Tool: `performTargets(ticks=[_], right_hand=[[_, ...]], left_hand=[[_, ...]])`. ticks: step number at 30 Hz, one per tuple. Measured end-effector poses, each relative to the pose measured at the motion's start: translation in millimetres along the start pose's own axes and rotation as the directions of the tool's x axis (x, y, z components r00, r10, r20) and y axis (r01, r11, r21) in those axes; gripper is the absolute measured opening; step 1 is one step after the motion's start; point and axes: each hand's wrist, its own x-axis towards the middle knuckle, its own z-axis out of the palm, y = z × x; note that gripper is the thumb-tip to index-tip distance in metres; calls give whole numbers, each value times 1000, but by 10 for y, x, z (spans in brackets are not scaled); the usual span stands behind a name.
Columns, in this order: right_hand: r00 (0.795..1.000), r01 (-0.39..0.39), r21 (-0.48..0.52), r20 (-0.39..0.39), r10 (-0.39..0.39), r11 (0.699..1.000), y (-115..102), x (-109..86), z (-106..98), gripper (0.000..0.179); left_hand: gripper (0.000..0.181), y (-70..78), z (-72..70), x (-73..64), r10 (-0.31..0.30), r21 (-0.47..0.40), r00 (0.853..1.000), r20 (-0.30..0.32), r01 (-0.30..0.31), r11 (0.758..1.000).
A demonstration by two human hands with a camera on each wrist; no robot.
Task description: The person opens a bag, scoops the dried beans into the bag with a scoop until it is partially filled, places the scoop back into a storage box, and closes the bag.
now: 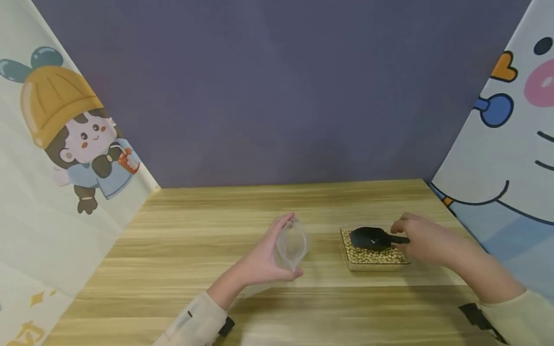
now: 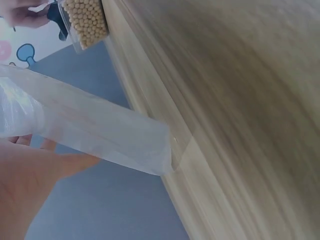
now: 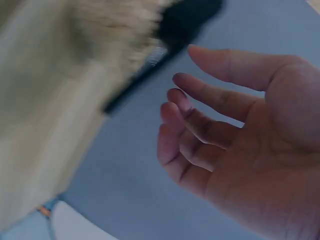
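My left hand [image 1: 268, 257] holds a translucent plastic bag [image 1: 292, 245] between thumb and fingers, its mouth spread and facing up. In the left wrist view the bag [image 2: 115, 130] hangs down to its bottom edge close over the wooden table. A black scoop [image 1: 371, 239] lies on the yellowish beans [image 1: 376, 256] in a clear rectangular box [image 1: 349, 267]; its handle sticks out over the right rim. My right hand [image 1: 421, 239] is beside that handle. In the right wrist view its fingers [image 3: 207, 127] are loosely bent and apart from the scoop [image 3: 187, 22].
The wooden table [image 1: 182, 230] runs back to a plain grey-blue wall [image 1: 277, 96]. Cartoon-printed panels stand along the left [image 1: 26, 202] and right [image 1: 484, 163] sides, the right one near my right forearm.
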Motion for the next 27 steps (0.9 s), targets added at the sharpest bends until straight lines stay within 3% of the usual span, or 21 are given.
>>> performTargets(ticks=[2, 7, 14, 23, 27], right_hand=[[1000, -13, 12, 8, 13, 1000, 80, -2, 75, 41], [997, -18, 17, -73, 19, 1000, 140, 5, 210, 43], [985, 27, 8, -171, -25, 1000, 169, 9, 239, 27], [951, 61, -137, -293, -100, 989, 369, -156, -184, 26], [952, 66, -198, -282, -121, 978, 416, -203, -312, 25]], left_hand=[[127, 7, 6, 0, 5, 4, 1000, 4, -5, 1000], [127, 8, 32, 16, 33, 24, 999, 6, -33, 999], [128, -6, 43, -2, 31, 29, 999, 7, -31, 999], [134, -10, 24, -14, 4, 65, 1000, 13, -5, 998], [136, -19, 24, -16, -5, 84, 1000, 20, 3, 996]])
